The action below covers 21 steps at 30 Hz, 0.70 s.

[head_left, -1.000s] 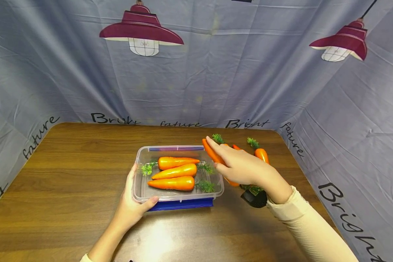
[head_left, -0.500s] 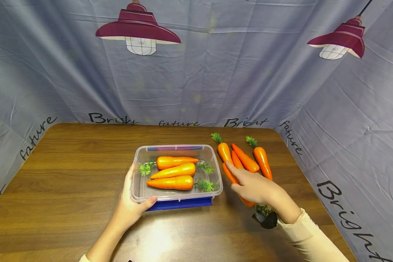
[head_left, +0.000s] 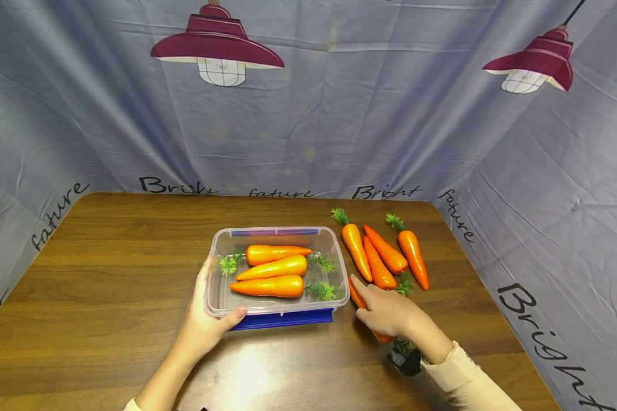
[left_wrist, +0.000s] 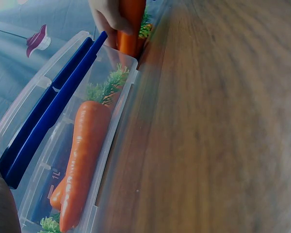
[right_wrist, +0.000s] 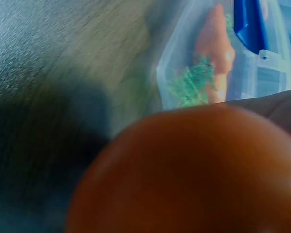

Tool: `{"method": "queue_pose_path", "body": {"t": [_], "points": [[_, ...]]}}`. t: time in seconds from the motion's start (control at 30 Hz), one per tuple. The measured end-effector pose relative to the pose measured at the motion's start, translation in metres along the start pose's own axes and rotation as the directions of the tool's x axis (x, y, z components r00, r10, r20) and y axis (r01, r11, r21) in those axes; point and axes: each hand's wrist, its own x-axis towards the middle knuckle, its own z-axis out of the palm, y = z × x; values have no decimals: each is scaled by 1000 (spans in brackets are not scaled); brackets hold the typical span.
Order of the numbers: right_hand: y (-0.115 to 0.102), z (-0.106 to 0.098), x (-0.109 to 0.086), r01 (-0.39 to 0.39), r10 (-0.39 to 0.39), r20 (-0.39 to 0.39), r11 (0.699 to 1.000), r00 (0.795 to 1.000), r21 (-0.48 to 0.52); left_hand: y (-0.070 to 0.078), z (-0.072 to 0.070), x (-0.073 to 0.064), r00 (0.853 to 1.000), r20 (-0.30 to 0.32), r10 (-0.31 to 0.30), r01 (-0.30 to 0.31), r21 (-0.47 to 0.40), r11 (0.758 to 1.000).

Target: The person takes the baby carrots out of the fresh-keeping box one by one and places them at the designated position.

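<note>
A clear plastic food container [head_left: 277, 309] with blue clip flaps [head_left: 288, 319] stands on the table. Inside lie three orange carrots [head_left: 269, 286] with green leafy tops, side by side. My left hand [head_left: 208, 325] grips the container's near left corner, thumb on the near rim and fingers along the left wall. Just right of the container, my right hand [head_left: 391, 311] holds another carrot [head_left: 359, 294], its tip pointing away from me and its thick end toward me. The hand covers the carrot's middle. In the right wrist view this carrot's rounded end [right_wrist: 194, 174] fills the lower part.
Several more carrots [head_left: 412, 257] lie on the wooden table [head_left: 133, 274] beyond my right hand, to the right of the container. A grey-blue curtain [head_left: 308, 125] printed with lamps and lettering encloses the table's back and sides.
My right hand, with its carrot, has moved from the container's right rim rightward and then down toward me, uncovering the carrots on the table. My left hand keeps its grip on the container.
</note>
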Motion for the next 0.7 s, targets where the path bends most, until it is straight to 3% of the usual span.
{"method": "queue_pose_path", "body": {"t": [0.7], "points": [[7, 23, 14, -35, 27, -117, 997, 993, -67, 0, 0, 1, 1000, 2, 11, -11, -8, 1000]]}}
